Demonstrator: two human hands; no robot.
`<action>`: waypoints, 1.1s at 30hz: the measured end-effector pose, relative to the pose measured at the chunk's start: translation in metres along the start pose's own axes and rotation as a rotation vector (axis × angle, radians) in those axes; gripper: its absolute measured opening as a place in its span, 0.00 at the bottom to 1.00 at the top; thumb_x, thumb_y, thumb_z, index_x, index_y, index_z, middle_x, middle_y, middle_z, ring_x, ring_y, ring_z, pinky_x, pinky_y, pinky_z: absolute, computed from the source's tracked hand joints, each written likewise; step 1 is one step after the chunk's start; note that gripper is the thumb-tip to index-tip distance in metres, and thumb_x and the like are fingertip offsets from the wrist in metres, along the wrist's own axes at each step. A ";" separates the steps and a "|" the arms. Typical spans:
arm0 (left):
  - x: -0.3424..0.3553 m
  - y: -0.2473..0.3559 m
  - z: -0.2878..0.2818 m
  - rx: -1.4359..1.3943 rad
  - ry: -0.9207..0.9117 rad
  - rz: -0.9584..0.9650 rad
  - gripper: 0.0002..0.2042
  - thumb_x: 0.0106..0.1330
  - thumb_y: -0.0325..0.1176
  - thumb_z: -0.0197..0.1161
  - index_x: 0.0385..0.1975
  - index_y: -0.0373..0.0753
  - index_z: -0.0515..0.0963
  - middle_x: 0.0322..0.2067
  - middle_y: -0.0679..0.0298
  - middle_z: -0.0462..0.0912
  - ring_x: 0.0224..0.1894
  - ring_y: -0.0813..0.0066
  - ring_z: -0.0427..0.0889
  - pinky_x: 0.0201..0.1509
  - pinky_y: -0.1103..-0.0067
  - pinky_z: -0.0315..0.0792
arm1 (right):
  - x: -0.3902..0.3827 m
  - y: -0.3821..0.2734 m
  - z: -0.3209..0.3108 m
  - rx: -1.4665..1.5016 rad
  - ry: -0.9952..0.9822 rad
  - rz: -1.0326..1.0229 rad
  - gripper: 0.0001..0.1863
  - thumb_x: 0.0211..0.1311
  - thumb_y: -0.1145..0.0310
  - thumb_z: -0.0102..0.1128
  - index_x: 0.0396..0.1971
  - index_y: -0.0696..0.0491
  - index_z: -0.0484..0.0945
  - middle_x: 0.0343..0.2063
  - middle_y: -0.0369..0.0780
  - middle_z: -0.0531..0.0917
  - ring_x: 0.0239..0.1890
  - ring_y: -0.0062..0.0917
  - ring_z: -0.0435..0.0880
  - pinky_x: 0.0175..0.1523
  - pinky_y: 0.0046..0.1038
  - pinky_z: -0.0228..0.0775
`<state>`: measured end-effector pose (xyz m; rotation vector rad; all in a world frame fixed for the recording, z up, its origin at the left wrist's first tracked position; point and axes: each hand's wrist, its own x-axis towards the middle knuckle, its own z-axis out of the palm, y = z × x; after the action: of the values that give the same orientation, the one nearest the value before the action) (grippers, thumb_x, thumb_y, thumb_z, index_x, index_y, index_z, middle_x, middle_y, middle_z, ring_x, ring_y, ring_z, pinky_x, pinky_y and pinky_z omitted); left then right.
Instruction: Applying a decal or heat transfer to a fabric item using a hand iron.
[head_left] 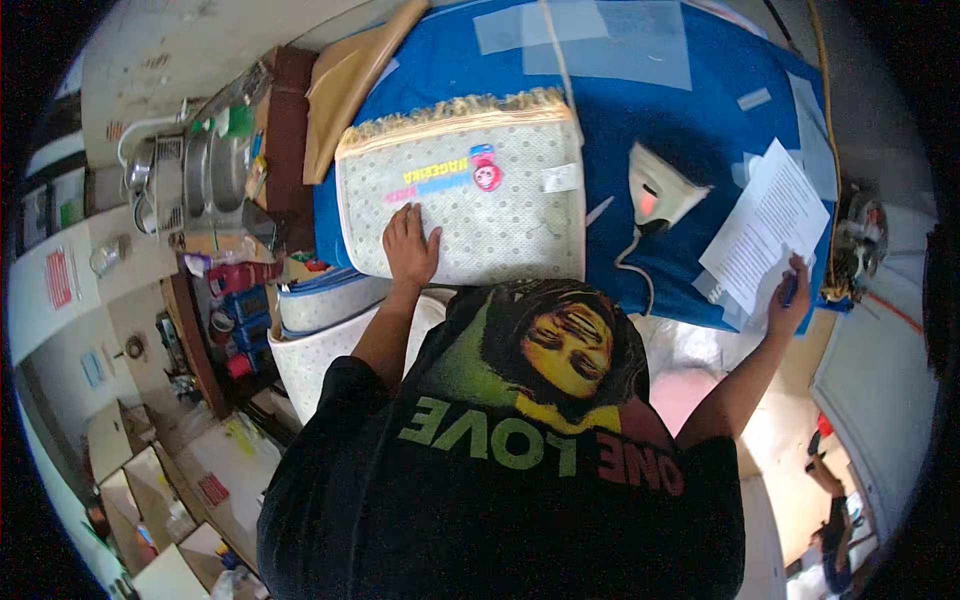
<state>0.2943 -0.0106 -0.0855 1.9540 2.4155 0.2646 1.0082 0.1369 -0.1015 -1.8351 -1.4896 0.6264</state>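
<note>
Between the mat (490,230) and papers (768,225) lies an iron (672,186); left grip (411,248) spread, right grip (787,312) clamped on dark object (790,290).

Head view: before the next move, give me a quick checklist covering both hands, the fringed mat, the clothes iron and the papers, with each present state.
1. Fringed mat lies spread on the blue table cover, printed logo facing up: ok.
2. Left hand rests on the mat near its lower left part: ok.
3. Clothes iron and its cord apart from the mat: ok, both lie to its right.
4. Iron switched off and cool: cannot tell.
5. Papers squared into a neat stack: not ok, they overlap askew.
6. Right hand empty: cannot tell, dark blue shows between the fingers.
</note>
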 end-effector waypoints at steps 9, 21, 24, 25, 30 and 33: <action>0.002 -0.026 0.001 -0.025 0.008 0.072 0.31 0.67 0.46 0.65 0.67 0.37 0.70 0.65 0.49 0.70 0.72 0.43 0.63 0.76 0.49 0.53 | -0.052 -0.153 0.053 -0.649 0.575 -0.142 0.29 0.47 0.83 0.53 0.55 0.61 0.79 0.50 0.54 0.82 0.55 0.50 0.79 0.63 0.47 0.70; 0.011 -0.041 0.004 -0.348 0.034 0.161 0.26 0.67 0.38 0.65 0.63 0.35 0.74 0.59 0.47 0.73 0.70 0.43 0.66 0.76 0.48 0.54 | -0.164 -0.342 0.354 0.051 -0.209 -0.068 0.23 0.64 0.59 0.69 0.56 0.52 0.80 0.46 0.47 0.82 0.45 0.41 0.84 0.50 0.42 0.77; 0.011 -0.060 0.007 -0.503 0.065 0.221 0.25 0.67 0.37 0.64 0.62 0.35 0.75 0.58 0.48 0.73 0.68 0.44 0.67 0.76 0.48 0.54 | -0.158 -0.352 0.374 -0.206 -0.141 0.096 0.24 0.63 0.51 0.68 0.54 0.48 0.81 0.47 0.46 0.81 0.46 0.42 0.84 0.50 0.44 0.77; 0.011 -0.064 0.005 -0.507 0.067 0.219 0.25 0.67 0.37 0.64 0.62 0.35 0.75 0.58 0.48 0.73 0.68 0.44 0.67 0.76 0.48 0.54 | -0.156 -0.355 0.376 -0.312 -0.193 0.183 0.24 0.62 0.48 0.68 0.52 0.47 0.83 0.48 0.46 0.80 0.47 0.43 0.84 0.51 0.45 0.77; 0.016 -0.061 -0.005 -0.374 -0.023 0.219 0.25 0.64 0.41 0.65 0.59 0.34 0.76 0.56 0.48 0.74 0.66 0.45 0.67 0.76 0.47 0.53 | -0.142 -0.318 0.384 -0.295 -0.261 0.228 0.18 0.61 0.49 0.67 0.40 0.48 0.88 0.43 0.48 0.83 0.47 0.43 0.85 0.51 0.44 0.78; 0.013 -0.065 -0.005 -0.377 0.016 0.181 0.27 0.63 0.43 0.65 0.59 0.33 0.76 0.56 0.48 0.74 0.67 0.44 0.67 0.76 0.46 0.52 | -0.144 -0.319 0.380 -0.156 -0.365 0.274 0.17 0.59 0.51 0.69 0.33 0.50 0.89 0.37 0.47 0.86 0.43 0.43 0.86 0.49 0.42 0.78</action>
<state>0.2283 -0.0117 -0.0889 1.9914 2.0093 0.6861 0.4923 0.1106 -0.1150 -2.1534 -1.5614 1.0487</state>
